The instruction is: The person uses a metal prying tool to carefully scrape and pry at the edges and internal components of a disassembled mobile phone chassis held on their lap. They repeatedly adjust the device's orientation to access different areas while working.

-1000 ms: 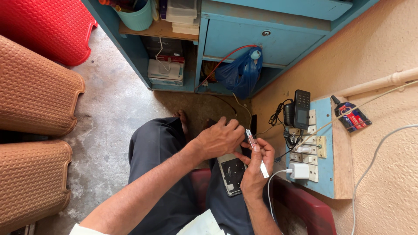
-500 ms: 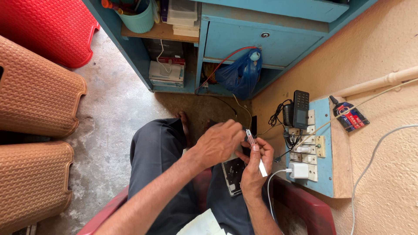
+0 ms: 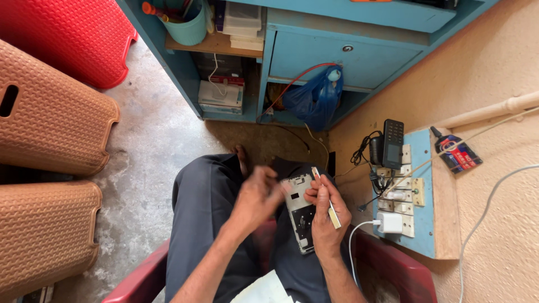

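I sit on a red chair with an opened phone body [image 3: 301, 215] on my lap, its inner frame facing up. My right hand [image 3: 328, 216] grips the phone's right edge and also holds a thin white tool [image 3: 327, 201] along its fingers. My left hand [image 3: 257, 199] is blurred just left of the phone's top. Its fingers are curled near the phone's upper left corner, and whether they hold anything cannot be told.
A blue cabinet [image 3: 359, 56] with a hanging blue plastic bag [image 3: 315, 98] stands ahead. A blue switchboard [image 3: 415, 196] on the right wall carries a dark phone [image 3: 392, 143], cables and a white charger [image 3: 389, 223]. Brown [image 3: 50, 118] and red plastic chairs stand at the left.
My left hand has pulled back to the left, off the phone. The phone's inner frame is now uncovered and sits upright along my right hand.
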